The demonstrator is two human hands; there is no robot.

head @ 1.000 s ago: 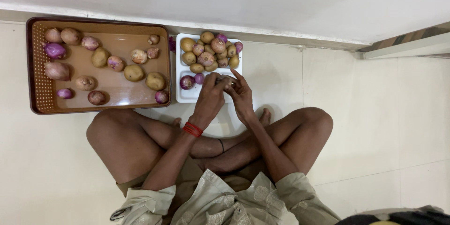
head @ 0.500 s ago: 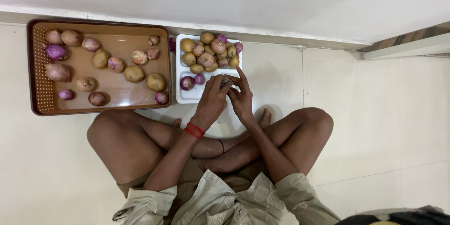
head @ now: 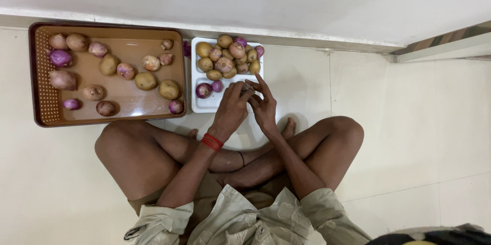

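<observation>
We hold a small onion (head: 246, 89) pinched between our left hand (head: 231, 106) and right hand (head: 265, 106), both closed together on it over the near edge of the white tray (head: 200, 103), its long axis hidden by fingers.

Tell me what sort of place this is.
Most likely the floor of a home, in a corner by a wall. A person sits cross-legged on pale floor tiles, with a brown tray and a white tray of onions and potatoes set against the white wall.
</observation>
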